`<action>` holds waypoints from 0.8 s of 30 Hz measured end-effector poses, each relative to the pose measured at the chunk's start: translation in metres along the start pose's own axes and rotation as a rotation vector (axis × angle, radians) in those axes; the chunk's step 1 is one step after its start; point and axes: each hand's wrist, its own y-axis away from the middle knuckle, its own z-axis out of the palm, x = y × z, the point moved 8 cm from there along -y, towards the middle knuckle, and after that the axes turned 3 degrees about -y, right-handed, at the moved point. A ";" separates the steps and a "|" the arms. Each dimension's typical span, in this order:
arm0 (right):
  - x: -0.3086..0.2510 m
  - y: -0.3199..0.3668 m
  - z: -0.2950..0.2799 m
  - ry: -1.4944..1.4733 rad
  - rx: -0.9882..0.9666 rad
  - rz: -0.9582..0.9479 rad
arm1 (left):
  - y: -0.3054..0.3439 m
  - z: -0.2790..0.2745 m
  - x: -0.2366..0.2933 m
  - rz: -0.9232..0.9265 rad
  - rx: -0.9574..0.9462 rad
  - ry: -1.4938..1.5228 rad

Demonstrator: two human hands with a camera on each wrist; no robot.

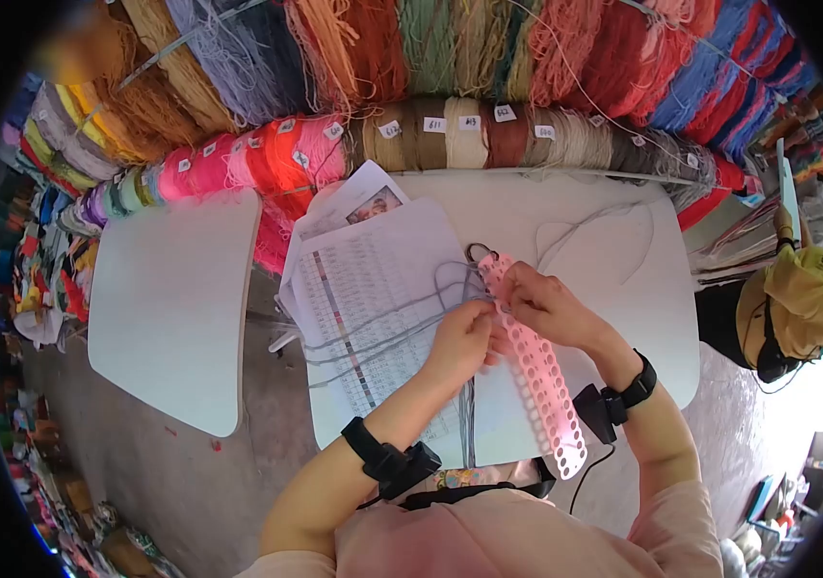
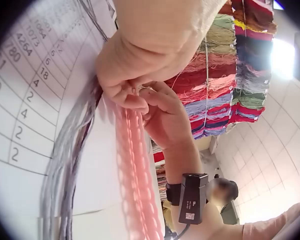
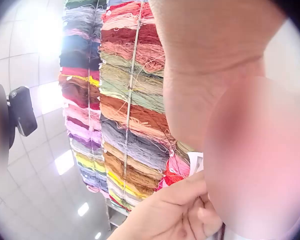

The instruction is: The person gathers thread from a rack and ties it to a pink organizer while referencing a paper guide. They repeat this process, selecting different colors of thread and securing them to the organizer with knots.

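A long pink strip (image 1: 536, 376) with rows of round holes lies slantwise over the white table, a dark ring at its far end. My left hand (image 1: 464, 342) pinches grey thread (image 1: 382, 328) at the strip's left edge. Some strands trail left across a printed sheet, and a bundle hangs down below the hand. On the strip's upper part, my right hand (image 1: 551, 306) has its fingers curled at the edge. In the left wrist view both hands' fingertips meet over the strip (image 2: 135, 175); I cannot tell whether the right one also holds thread. A blurred patch hides much of the right wrist view.
Under the threads lie printed charts (image 1: 358, 279) on the white table (image 1: 623, 356). Loose grey strands (image 1: 613, 226) curl at its far right. Another white table (image 1: 175, 308) stands to the left. Numbered yarn skeins (image 1: 469, 135) line the back. A person in a yellow top (image 1: 801, 299) is at right.
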 end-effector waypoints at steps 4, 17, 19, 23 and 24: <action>0.007 -0.007 -0.001 -0.114 -0.056 0.112 | -0.003 0.003 0.006 -0.013 -0.025 0.025; 0.001 -0.003 0.006 -0.010 0.079 0.009 | -0.005 0.000 0.006 0.054 0.044 0.025; -0.005 0.000 0.007 0.000 0.108 -0.032 | -0.005 -0.001 0.003 0.055 0.085 0.022; -0.014 0.011 0.005 0.132 0.270 -0.089 | 0.008 -0.012 0.016 0.177 0.221 -0.050; -0.010 0.017 0.009 0.164 0.323 -0.125 | 0.016 -0.017 0.022 0.222 0.277 -0.083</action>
